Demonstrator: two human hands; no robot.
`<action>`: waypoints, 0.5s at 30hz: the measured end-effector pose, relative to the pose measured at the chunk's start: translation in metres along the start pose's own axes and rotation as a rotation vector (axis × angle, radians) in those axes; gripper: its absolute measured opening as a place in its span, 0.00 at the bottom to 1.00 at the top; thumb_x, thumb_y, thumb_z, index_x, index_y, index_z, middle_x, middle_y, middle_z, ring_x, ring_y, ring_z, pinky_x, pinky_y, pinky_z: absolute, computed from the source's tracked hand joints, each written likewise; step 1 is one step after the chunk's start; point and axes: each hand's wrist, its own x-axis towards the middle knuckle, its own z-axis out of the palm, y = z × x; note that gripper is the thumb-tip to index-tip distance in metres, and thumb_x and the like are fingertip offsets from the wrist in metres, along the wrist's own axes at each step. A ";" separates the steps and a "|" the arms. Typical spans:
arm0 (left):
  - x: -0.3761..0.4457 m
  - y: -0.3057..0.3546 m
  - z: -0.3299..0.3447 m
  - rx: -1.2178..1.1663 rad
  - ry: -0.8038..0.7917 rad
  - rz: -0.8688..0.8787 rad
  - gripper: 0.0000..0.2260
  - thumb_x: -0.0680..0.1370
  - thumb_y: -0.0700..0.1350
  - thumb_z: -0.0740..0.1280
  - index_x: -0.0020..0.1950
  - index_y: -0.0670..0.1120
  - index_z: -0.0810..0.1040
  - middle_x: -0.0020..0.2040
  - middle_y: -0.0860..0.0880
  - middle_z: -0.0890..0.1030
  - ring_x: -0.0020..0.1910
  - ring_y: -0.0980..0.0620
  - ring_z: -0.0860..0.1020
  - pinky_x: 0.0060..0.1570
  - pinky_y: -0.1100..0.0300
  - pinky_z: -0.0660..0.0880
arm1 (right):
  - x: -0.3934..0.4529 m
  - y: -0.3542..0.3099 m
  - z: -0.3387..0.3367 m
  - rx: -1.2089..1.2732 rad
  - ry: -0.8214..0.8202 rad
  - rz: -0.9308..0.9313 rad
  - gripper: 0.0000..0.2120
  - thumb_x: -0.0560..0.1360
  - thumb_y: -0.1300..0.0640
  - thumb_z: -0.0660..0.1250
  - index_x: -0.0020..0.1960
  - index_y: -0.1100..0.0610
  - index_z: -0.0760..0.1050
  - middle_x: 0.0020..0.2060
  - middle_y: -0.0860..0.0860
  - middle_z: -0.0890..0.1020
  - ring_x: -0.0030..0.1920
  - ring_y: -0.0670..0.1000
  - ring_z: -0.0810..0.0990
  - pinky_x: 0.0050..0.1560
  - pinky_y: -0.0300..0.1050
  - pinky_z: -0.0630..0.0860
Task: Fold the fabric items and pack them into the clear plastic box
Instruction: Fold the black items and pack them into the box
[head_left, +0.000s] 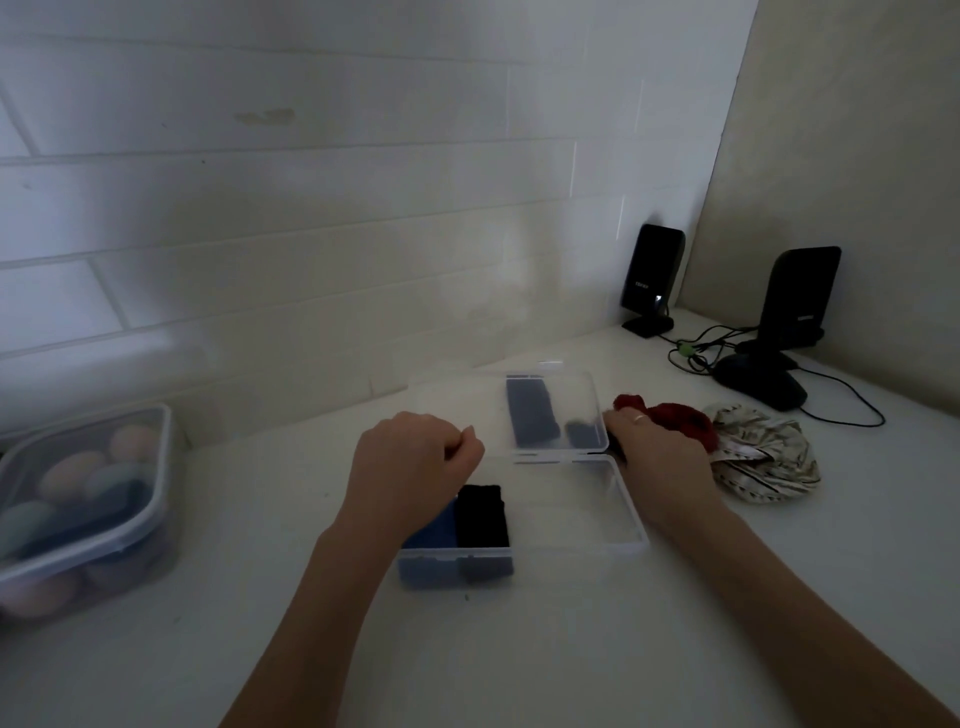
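Observation:
A clear plastic box (626, 512) lies open on the white counter, its lid (592, 400) hinged back toward the wall. Inside, at the left end, sit a folded blue piece (434, 530) and a folded black piece (483, 514) side by side. The right half of the box holds nothing. My left hand (415, 457) hovers as a loose fist over the box's left end, with nothing visible in it. My right hand (652, 447) rests at the box's right rear corner, fingers closed on a red fabric item (675, 418). A pale patterned fabric (763, 457) lies crumpled just right of it.
A lidded plastic container (78, 499) of rounded pastel objects stands at the left edge. Two black speakers (652, 275) (797, 296), a black mouse (761, 382) and their cables (841, 395) fill the back right corner. A tiled wall rises close behind the box.

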 end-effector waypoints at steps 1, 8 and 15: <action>0.000 0.000 0.000 -0.004 -0.009 -0.006 0.23 0.78 0.50 0.58 0.24 0.44 0.71 0.22 0.49 0.75 0.20 0.54 0.67 0.25 0.63 0.64 | 0.001 0.002 -0.001 0.075 0.089 0.067 0.08 0.77 0.52 0.59 0.54 0.50 0.72 0.47 0.51 0.81 0.37 0.53 0.80 0.31 0.41 0.67; 0.001 0.003 0.002 0.004 -0.003 -0.014 0.24 0.77 0.52 0.56 0.26 0.40 0.73 0.24 0.42 0.77 0.22 0.52 0.65 0.27 0.57 0.69 | 0.000 0.006 -0.017 0.602 0.469 0.232 0.12 0.80 0.55 0.56 0.59 0.57 0.71 0.27 0.48 0.75 0.26 0.49 0.74 0.28 0.43 0.66; -0.001 0.008 0.003 -0.026 0.145 0.097 0.24 0.76 0.55 0.53 0.23 0.44 0.69 0.20 0.50 0.68 0.19 0.53 0.64 0.22 0.58 0.65 | -0.011 -0.014 -0.028 0.416 0.449 -0.106 0.17 0.75 0.51 0.54 0.61 0.45 0.72 0.39 0.43 0.80 0.36 0.45 0.76 0.30 0.35 0.66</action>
